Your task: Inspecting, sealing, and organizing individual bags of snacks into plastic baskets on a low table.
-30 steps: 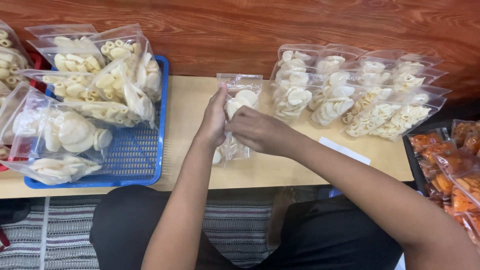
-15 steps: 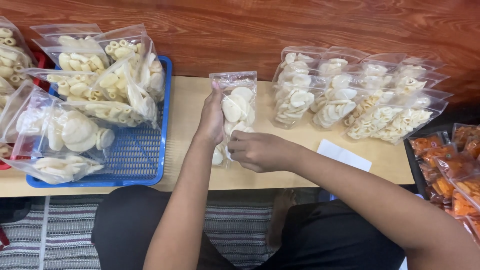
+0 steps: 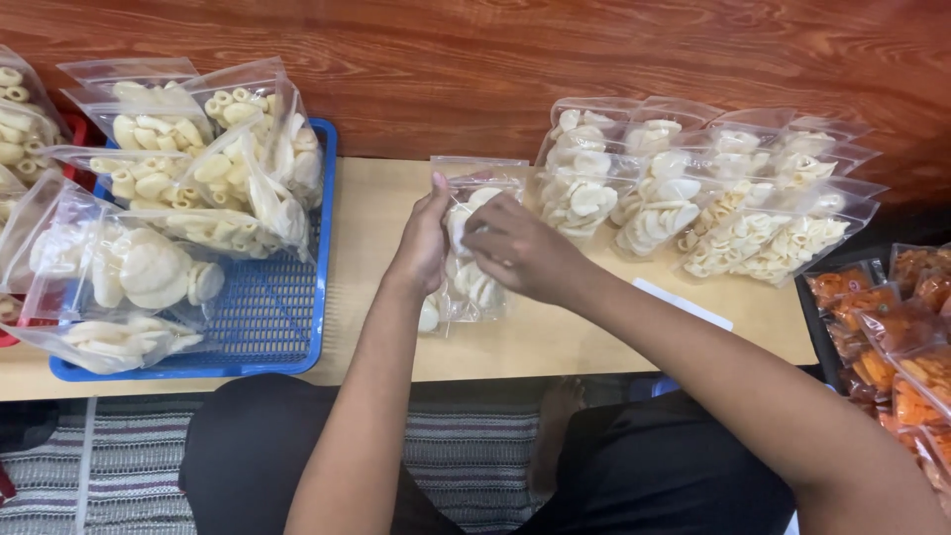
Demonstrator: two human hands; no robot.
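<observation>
Both hands clamp one clear cracker bag (image 3: 474, 260) mid-table: left hand (image 3: 423, 246) on its left edge, right hand (image 3: 522, 253) across the front. Blue basket (image 3: 287, 327) close left, bagged row (image 3: 693, 198) just right; bare tabletop (image 3: 594, 342) toward the near edge.

A home snack-packing spot is suggested: clear plastic bags of pale crackers (image 3: 693, 188) are stacked on a low wooden desk (image 3: 376, 208) above a striped rug (image 3: 129, 456).

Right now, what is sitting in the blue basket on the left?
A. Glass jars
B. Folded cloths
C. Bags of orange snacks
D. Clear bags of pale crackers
D: the blue basket holds clear bags of pale crackers, much like the bag that both hands press on the table.
</observation>
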